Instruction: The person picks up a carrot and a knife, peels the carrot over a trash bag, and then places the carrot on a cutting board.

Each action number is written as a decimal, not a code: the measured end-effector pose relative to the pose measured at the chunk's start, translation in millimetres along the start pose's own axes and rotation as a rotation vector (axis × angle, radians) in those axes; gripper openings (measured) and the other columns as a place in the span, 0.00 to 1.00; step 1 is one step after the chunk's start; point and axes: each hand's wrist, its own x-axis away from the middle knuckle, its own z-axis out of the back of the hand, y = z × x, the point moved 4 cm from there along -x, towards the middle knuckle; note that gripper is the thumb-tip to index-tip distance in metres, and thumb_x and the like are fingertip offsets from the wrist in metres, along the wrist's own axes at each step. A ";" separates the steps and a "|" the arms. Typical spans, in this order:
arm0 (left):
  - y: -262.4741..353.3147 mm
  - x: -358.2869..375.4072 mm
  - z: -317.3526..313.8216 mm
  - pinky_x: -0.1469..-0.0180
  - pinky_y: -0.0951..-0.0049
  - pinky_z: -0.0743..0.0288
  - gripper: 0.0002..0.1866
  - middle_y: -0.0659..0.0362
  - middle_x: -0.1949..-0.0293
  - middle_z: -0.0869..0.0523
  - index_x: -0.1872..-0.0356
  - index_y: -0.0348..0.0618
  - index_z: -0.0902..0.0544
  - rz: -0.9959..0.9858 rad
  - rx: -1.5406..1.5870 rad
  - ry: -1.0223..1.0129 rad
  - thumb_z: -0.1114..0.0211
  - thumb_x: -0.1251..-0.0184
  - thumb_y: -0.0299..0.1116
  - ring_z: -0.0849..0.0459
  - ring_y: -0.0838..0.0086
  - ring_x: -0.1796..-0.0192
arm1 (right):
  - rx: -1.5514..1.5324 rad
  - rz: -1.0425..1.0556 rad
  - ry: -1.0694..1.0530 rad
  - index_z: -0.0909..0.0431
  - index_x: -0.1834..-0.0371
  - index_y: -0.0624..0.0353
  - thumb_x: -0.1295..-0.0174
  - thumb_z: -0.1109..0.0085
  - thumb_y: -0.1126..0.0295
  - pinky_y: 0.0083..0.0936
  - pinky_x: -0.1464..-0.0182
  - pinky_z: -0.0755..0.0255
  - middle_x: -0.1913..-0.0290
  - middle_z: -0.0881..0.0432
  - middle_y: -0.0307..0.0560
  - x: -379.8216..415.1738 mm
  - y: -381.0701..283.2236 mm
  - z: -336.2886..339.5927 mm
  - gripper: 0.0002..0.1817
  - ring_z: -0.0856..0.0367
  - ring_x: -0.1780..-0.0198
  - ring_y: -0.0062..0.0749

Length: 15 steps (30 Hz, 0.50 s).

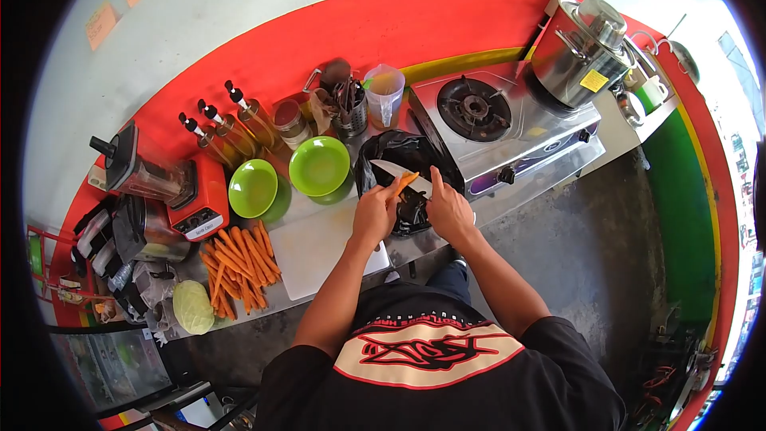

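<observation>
My left hand [377, 211] is closed round a carrot [408, 180], whose tip pokes out past the fingers. In my right hand [450, 209] is a knife [389, 167], its blade pointing left and lying against the carrot, with the index finger stretched forward. Both hands are over a black plastic bag [411, 211] that gapes open on the counter. Just left of my left forearm lies a white cutting board [299, 249]. Beyond it is a heap of carrots [243, 259], next to a pale green cabbage [193, 307].
Two green bowls [319, 166] stand behind the board, beside oil bottles [255, 118] and a red blender [199, 195]. A utensil holder [351, 118] and a plastic jug [384, 96] are at the wall. To the right, a gas stove [475, 108] bears a large steel pot [570, 60].
</observation>
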 end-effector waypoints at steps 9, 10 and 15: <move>-20.3 -19.2 -14.7 0.55 0.53 0.20 0.24 0.43 0.65 0.14 0.32 0.44 0.15 0.055 -0.041 0.109 0.31 0.30 0.26 0.13 0.46 0.60 | 0.061 -0.035 0.019 0.41 0.18 0.56 0.35 0.36 0.70 0.55 0.48 0.21 0.54 0.12 0.62 23.5 25.1 26.0 0.41 0.13 0.52 0.64; -24.3 -20.8 -16.1 0.55 0.53 0.20 0.24 0.43 0.65 0.14 0.32 0.44 0.15 0.055 -0.037 0.109 0.31 0.30 0.26 0.13 0.46 0.60 | 0.065 -0.037 0.019 0.41 0.18 0.56 0.35 0.36 0.70 0.55 0.48 0.21 0.54 0.12 0.62 25.8 29.5 28.0 0.41 0.13 0.52 0.64; -32.8 -22.1 -11.4 0.52 0.53 0.19 0.26 0.40 0.61 0.11 0.30 0.41 0.17 0.118 -0.012 0.174 0.35 0.30 0.24 0.12 0.45 0.58 | -0.084 -0.070 0.149 0.34 0.23 0.59 0.34 0.33 0.66 0.55 0.48 0.21 0.55 0.11 0.65 33.4 49.7 44.6 0.36 0.13 0.52 0.66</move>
